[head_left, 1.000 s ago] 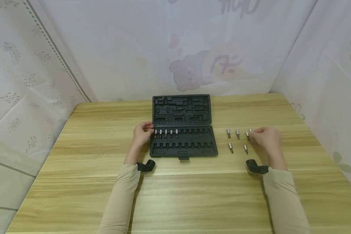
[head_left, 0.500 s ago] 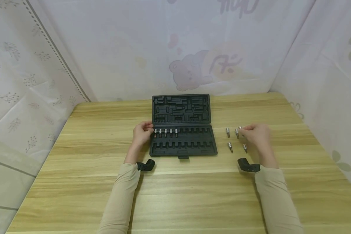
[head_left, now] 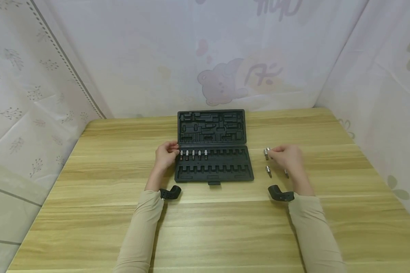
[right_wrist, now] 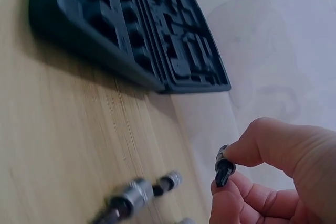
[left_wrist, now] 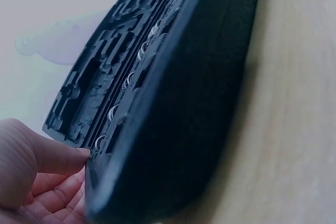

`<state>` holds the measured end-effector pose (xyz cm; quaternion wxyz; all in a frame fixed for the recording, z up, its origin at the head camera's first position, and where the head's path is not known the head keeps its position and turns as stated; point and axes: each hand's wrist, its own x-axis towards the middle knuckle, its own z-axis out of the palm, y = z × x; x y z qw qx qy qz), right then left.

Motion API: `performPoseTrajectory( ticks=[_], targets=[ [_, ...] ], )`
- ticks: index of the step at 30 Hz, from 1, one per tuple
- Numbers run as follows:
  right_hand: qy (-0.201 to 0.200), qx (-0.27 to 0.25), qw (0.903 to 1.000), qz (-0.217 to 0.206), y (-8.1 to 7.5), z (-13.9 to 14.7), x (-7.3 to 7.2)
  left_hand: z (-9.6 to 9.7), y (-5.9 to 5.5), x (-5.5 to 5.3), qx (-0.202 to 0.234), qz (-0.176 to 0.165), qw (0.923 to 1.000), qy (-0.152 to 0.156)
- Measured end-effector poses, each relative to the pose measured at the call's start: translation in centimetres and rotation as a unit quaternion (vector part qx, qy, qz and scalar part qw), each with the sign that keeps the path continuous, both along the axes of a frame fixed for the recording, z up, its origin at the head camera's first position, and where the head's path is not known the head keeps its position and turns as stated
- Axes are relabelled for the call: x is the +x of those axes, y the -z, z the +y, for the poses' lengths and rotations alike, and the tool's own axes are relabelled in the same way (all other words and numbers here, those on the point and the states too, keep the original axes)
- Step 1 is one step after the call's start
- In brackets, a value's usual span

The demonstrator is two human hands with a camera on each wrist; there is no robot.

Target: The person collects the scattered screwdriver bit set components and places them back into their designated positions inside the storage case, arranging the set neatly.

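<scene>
A black bit socket case (head_left: pixel 214 178) lies on the table with its lid raised at the back. Several silver bit sockets (head_left: pixel 193 154) fill the left part of its upper row of slots. My left hand (head_left: pixel 165 156) grips the case's left edge, thumb on the rim and fingers along the side. Right of the case, my right hand (head_left: pixel 288 155) pinches a bit socket (right_wrist: pixel 225 165) between thumb and fingers, its dark tip pointing down in the right wrist view. Close by on the table lie other bit sockets (head_left: pixel 268 171), some partly hidden by the hand.
The raised lid (head_left: pixel 212 127) has moulded recesses. A latch (head_left: pixel 214 183) sticks out at the case's front. Patterned cloth (head_left: pixel 140 57) hangs behind the wooden table (head_left: pixel 205 227). Black wrist mounts (head_left: pixel 171 193) sit on both forearms.
My right hand has moved left with the pinched bit socket, passing over the ones on the table toward the case. The left hand stays at the case's edge.
</scene>
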<state>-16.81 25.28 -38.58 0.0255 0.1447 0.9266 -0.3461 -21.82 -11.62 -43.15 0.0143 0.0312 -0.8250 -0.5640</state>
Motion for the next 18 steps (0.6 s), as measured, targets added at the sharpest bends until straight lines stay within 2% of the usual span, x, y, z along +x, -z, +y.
performPoseTrajectory(
  ticks=[4, 9, 18],
  targets=[
    [-0.011, -0.019, 0.9997, -0.007, 0.0, -0.7, -0.1, 0.0, 0.0, 0.0, 0.003, -0.005, 1.0, 0.001],
    [-0.03, -0.024, 0.9992, 0.007, 0.0, -1.5, -0.4, 0.1, 0.0, 0.0, 0.005, -0.007, 1.0, 0.001],
    [-0.031, -0.061, 0.9973, 0.027, -0.1, -4.0, -1.0, 0.0, 0.2, 0.0, 0.003, 0.004, 1.0, -0.004]
  ],
)
